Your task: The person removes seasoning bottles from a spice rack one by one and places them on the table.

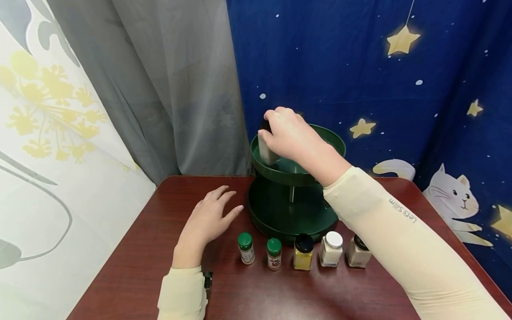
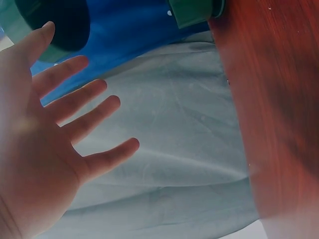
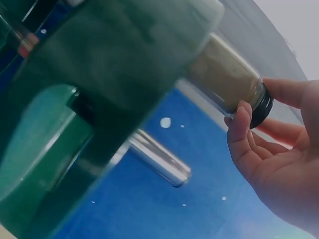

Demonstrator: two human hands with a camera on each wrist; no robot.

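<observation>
My right hand grips a seasoning jar by its black lid. Clear glass and pale tan contents show below the lid. In the head view the jar's base is inside the left part of the upper tier of a dark green two-tier rack; the tier's rim hides that base in the right wrist view. A short metal post rises from the tier. My left hand is left of the lower tier, fingers spread and holding nothing, as the left wrist view also shows.
In front of the rack stands a row on the dark red table: two green-capped shakers, a black-lidded yellow jar, a white-lidded jar and a dark-lidded jar. Curtains hang behind.
</observation>
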